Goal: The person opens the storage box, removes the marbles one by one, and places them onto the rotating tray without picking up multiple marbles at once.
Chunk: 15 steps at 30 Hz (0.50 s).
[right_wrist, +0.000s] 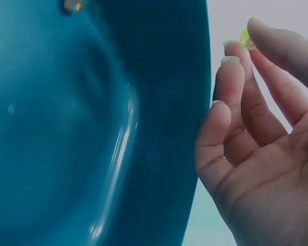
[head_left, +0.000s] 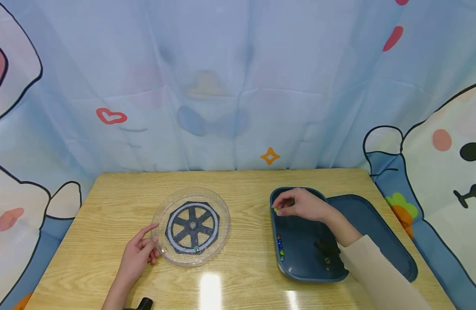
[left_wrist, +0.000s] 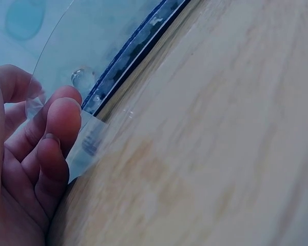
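My left hand point(head_left: 135, 254) holds the left rim of a clear round plastic dish point(head_left: 222, 254). Inside the dish lies a dark octagonal piece with a pale ring and spokes point(head_left: 193, 225). A clear marble point(left_wrist: 83, 78) shows through the dish wall near my left fingers point(left_wrist: 64, 120). Over the far left part of a dark blue tray point(head_left: 300, 254), my right hand point(head_left: 300, 203) pinches a yellow-green marble point(right_wrist: 246, 39) between thumb and finger. In the right wrist view, this marble is partly hidden by the thumb.
Several coloured marbles point(head_left: 280, 247) line the tray's left side, and a few more point(head_left: 327, 262) lie near its right side. A second dark blue tray or lid point(head_left: 381, 232) sits to the right. A black object point(head_left: 145, 303) shows at the front edge; a patterned curtain point(head_left: 230, 86) hangs behind.
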{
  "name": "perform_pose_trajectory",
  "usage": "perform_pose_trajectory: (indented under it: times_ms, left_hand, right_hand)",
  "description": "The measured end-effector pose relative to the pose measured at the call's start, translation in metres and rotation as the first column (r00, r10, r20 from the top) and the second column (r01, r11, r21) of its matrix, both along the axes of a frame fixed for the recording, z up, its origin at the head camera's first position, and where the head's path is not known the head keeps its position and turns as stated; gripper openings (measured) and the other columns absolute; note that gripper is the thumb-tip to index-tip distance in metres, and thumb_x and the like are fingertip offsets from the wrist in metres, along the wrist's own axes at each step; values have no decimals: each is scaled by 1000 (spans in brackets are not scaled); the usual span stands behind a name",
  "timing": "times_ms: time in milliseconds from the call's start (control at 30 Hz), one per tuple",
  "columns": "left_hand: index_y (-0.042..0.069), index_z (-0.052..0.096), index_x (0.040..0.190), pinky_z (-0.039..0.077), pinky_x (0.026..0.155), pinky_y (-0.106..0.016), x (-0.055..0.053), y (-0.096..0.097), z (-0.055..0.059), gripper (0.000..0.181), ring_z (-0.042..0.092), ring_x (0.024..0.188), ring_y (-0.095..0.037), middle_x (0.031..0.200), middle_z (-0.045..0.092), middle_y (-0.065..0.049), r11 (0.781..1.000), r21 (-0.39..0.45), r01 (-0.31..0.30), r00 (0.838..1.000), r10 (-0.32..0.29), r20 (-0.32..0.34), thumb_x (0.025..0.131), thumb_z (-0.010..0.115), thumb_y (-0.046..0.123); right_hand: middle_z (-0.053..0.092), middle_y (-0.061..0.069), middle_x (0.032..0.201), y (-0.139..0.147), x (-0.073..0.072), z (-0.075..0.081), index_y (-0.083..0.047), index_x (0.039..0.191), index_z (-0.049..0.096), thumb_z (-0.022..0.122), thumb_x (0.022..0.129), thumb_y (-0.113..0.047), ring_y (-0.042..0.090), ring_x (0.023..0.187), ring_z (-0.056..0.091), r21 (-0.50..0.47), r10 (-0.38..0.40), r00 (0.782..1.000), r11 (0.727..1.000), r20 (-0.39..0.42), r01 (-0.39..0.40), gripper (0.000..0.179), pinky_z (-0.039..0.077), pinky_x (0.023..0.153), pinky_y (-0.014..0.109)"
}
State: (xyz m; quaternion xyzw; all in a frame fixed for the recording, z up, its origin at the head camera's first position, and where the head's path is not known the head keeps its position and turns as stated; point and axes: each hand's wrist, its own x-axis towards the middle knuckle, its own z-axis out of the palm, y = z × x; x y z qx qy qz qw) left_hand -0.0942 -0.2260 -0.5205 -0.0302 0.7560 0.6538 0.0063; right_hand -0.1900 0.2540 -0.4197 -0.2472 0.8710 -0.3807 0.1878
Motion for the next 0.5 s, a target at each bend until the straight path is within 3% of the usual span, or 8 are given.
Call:
perform_pose_trajectory:
  times_ms: [300, 500]
  left_hand:
    - [4, 53, 139, 52, 48, -29, -1, 1, -1, 38, 54, 47, -15, 64, 61, -11, 1000, -6, -4, 1000, 4, -5, 102, 57, 7]
    - [5, 53, 140, 52, 48, -29, -2, -1, -1, 38, 55, 48, -15, 65, 62, -11, 1000, -19, -2, 1000, 2, -2, 102, 56, 6]
  right_hand:
    - [67, 0, 96, -36, 2, 4, -11, 106, 72, 70, 94, -11, 18, 78, 58, -63, 8, 998, 998, -62, -12, 12, 51, 67, 33]
    - [67, -1, 94, -65, 1, 4, -9, 107, 73, 71, 94, -13, 19, 79, 58, -79, 15, 997, 997, -73, -21, 14, 51, 67, 33]
